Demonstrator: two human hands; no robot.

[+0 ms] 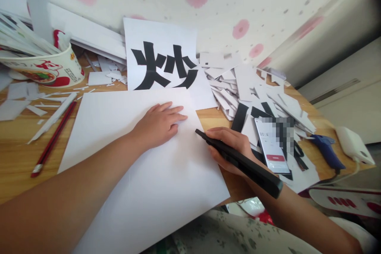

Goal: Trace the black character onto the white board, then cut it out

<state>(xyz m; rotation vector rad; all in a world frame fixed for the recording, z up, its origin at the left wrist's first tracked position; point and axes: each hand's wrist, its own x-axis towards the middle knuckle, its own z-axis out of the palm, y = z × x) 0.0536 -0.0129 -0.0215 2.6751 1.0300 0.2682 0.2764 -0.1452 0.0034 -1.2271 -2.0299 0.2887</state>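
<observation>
My left hand lies flat on a large white sheet, fingers spread toward the right. The sheet hangs past the table's front edge. In my right hand is a black utility knife, gripped with its tip pointing up and left, by the sheet's right edge. I cannot make out whether any blade is out. Behind the sheet, a paper with a bold black character leans up against the wall; its lower part is covered.
A paper bowl full of white strips stands at the left, near a red-and-black pencil. White offcuts pile up at the right, with a phone, a blue glue gun and a white plugged-in block beside them.
</observation>
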